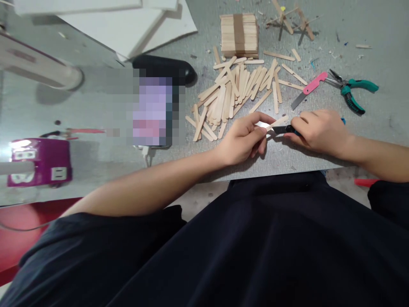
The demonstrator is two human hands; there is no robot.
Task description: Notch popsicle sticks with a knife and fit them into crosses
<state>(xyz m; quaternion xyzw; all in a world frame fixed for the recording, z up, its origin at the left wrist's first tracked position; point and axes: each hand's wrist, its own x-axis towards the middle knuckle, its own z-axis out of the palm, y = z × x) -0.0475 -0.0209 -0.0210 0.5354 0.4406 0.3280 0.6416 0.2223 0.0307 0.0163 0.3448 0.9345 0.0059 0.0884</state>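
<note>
Head view: left hand (244, 137), fingers pinching the left end of one pale, flat wooden stick (279, 122), above the near part of the grey desk (390, 115). Right hand (321, 128), fingers closed round a dark-bladed knife (281, 129), blade at the stick; contact cannot be told. Just beyond: loose heap of pale wooden craft sticks (224, 102). Farther: brown-banded rectangular bundle of sticks (229, 36). Far side, right: pink-handled saw (315, 85), grey blade; beside it, teal-and-black pliers (346, 90), handles spread.
</note>
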